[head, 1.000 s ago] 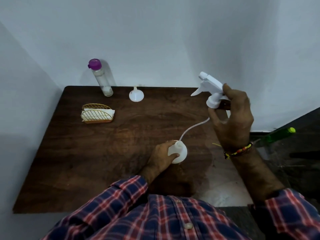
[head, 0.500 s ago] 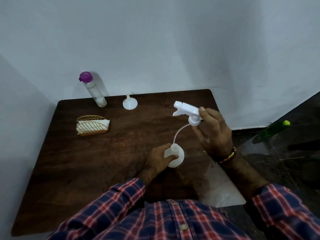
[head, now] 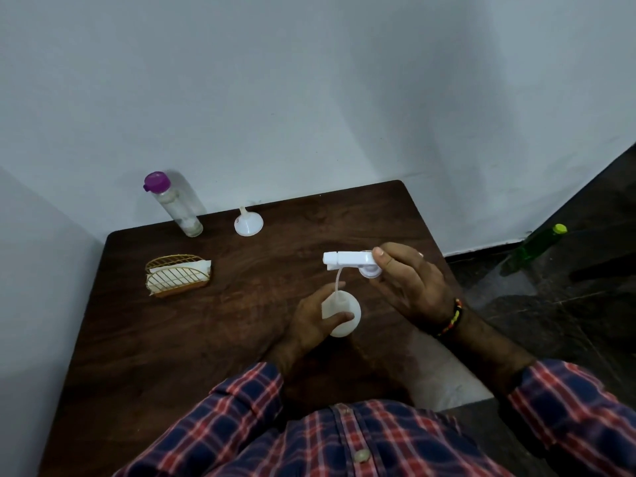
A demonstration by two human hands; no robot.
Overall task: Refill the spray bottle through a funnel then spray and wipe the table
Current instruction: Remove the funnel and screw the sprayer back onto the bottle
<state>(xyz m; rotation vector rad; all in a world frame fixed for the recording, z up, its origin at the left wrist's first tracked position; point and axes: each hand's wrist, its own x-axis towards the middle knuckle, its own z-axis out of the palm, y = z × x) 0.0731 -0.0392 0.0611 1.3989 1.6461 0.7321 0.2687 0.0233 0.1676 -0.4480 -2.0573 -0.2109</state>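
Head view: left hand (head: 315,321) grips the bottle (head: 342,313); right hand (head: 409,287) pinches the sprayer (head: 349,259), tube in the neck.

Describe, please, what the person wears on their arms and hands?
Both arms wear plaid shirt sleeves in navy, red and white, pushed up the forearms. The right wrist carries a beaded bracelet in black, red and yellow. The left hand and right hand are bare, without gloves.
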